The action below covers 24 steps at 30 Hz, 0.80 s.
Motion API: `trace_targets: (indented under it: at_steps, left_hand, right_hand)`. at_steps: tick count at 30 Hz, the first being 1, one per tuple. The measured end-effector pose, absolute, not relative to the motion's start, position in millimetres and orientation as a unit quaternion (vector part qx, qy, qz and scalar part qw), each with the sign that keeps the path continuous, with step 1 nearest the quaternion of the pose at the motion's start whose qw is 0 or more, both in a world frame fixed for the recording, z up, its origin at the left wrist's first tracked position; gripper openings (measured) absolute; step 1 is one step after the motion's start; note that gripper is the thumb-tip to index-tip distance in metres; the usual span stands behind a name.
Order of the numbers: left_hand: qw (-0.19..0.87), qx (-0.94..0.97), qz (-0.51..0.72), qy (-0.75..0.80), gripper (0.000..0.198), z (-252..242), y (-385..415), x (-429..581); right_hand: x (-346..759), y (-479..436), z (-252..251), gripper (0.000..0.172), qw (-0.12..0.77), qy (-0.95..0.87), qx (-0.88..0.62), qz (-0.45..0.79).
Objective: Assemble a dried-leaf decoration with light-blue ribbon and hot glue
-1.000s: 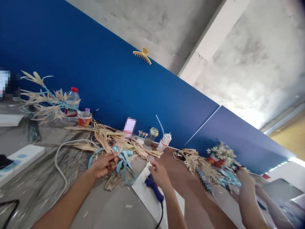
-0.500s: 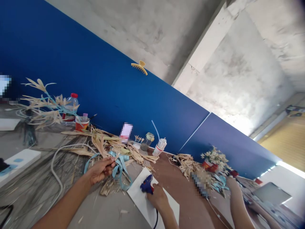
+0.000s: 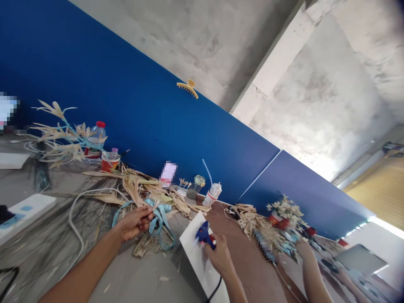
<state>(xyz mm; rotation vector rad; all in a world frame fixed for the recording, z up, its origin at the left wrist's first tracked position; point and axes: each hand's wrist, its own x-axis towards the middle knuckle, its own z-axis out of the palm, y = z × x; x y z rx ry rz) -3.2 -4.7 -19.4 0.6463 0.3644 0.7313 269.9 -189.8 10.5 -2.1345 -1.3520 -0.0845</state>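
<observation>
My left hand (image 3: 135,224) pinches a small pale piece of dried husk (image 3: 155,204) between thumb and fingers. Light blue ribbon (image 3: 161,219) loops just beyond and beside those fingertips, over loose husk scraps. My right hand (image 3: 221,253) is closed around a blue glue gun (image 3: 204,234) with a red part, its black cord (image 3: 216,288) trailing down past the wrist. Under the glue gun is a white sheet (image 3: 194,248), its left side casting a shadow on the table. Whether my right hand touches the sheet cannot be made out.
Dried husks (image 3: 135,189) are heaped along the blue partition (image 3: 151,113). Nearby stand a glass jar (image 3: 196,187), a white cup (image 3: 212,194), a red cup (image 3: 110,162) and a bottle (image 3: 95,141). A power strip (image 3: 28,215) lies left. Another person's arm (image 3: 312,269) reaches in at right.
My right hand has moved right with the glue gun. The white sheet has shifted and tilted, its left side now off the table. My left hand stays nearly in place.
</observation>
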Motion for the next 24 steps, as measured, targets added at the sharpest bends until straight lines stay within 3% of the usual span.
trace_targets:
  at_steps: [5, 10, 14, 19, 24]
  left_hand:
    - [0.865, 0.314, 0.351, 0.172, 0.026, -17, -6, -4]
    - [0.862, 0.321, 0.353, 0.173, 0.029, -14, -9, -5]
    - [0.859, 0.317, 0.359, 0.183, 0.031, -12, -9, -5]
    - [0.862, 0.316, 0.352, 0.182, 0.030, -13, -8, -5]
    - [0.859, 0.314, 0.354, 0.195, 0.029, -17, -8, -5]
  right_hand:
    - [268, -194, 12, 0.032, 0.278, -0.516, -0.810, -0.017]
    - [275, -187, 14, 0.031, 0.370, -0.489, -0.787, -0.066]
    - [280, -182, 19, 0.034, 0.470, -0.430, -0.762, 0.114]
    - [256, -187, 37, 0.039, 0.684, -0.348, -0.563, 0.307]
    - [211, -171, 37, 0.031, 0.670, -0.394, -0.491, 0.394]
